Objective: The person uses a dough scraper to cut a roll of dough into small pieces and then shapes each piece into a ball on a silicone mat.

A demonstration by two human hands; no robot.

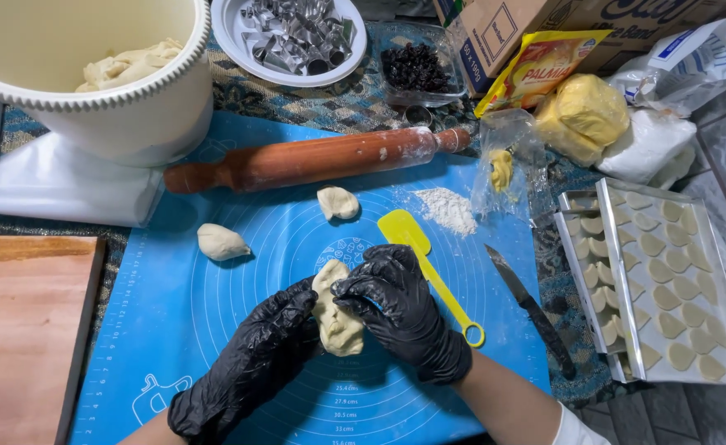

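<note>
Both hands wear black gloves and work over a blue baking mat. Between them is a pale lump of dough. My left hand cups it from the left, and my right hand grips it from the right with fingertips pressed into its top. Two smaller dough pieces lie on the mat, one to the left and one further back. A yellow plastic spatula lies just right of my right hand. A little heap of flour sits behind it.
A wooden rolling pin lies across the mat's far edge. A big white bowl holds more dough. A dish of metal cutters, a tub of raisins, trays of cut shapes, a knife and a wooden board surround the mat.
</note>
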